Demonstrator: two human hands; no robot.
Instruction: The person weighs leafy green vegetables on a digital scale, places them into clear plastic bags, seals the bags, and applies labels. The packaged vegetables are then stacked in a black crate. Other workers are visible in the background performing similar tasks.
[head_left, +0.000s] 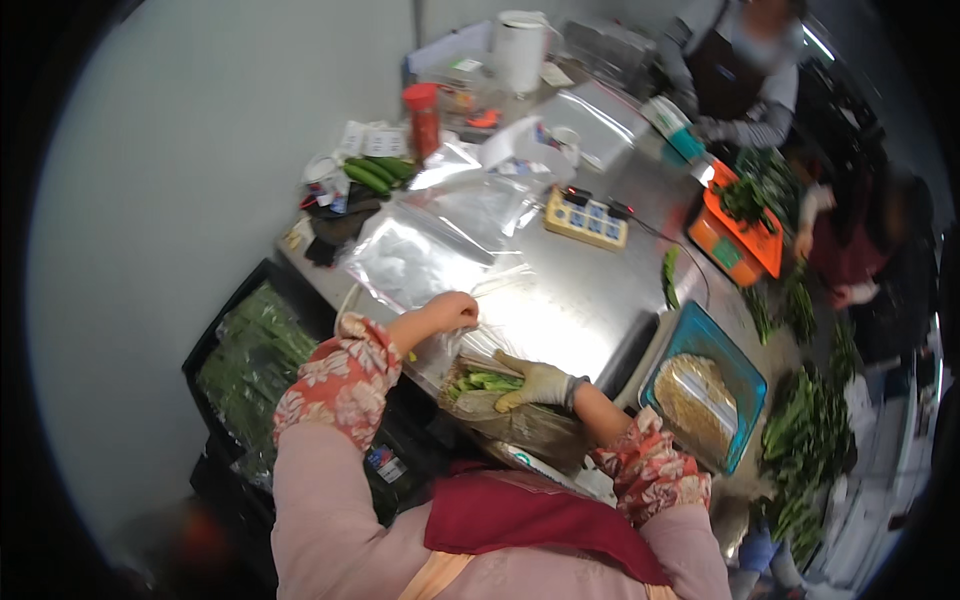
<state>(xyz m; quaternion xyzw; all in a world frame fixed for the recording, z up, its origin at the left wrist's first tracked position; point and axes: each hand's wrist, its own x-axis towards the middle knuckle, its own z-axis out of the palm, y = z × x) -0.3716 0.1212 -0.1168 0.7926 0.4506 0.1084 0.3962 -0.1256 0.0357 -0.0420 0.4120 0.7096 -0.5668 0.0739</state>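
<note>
My right hand (541, 384), in a pale glove with yellowed fingertips, lies over a bundle of green leafy vegetables (480, 381), its fingers spread around the stems. A brownish translucent wrap (517, 426) surrounds the bundle, at the table edge close to my body. My left hand (452, 311) is bare, to the left and farther up the table. Its fingers are curled together above some clear plastic; whether they pinch it cannot be made out. Thin white strips (501, 279) lie just beyond that hand. Clear plastic bags (420, 251) are spread on the metal table (559, 300) behind it.
A blue-green tray (754, 409) sits on the right, by piled greens (806, 442). Farther back are a power strip (585, 220), an orange basket (735, 225) and cucumbers (375, 172). A black crate (199, 352) of bagged greens stands left. Two people work across the table.
</note>
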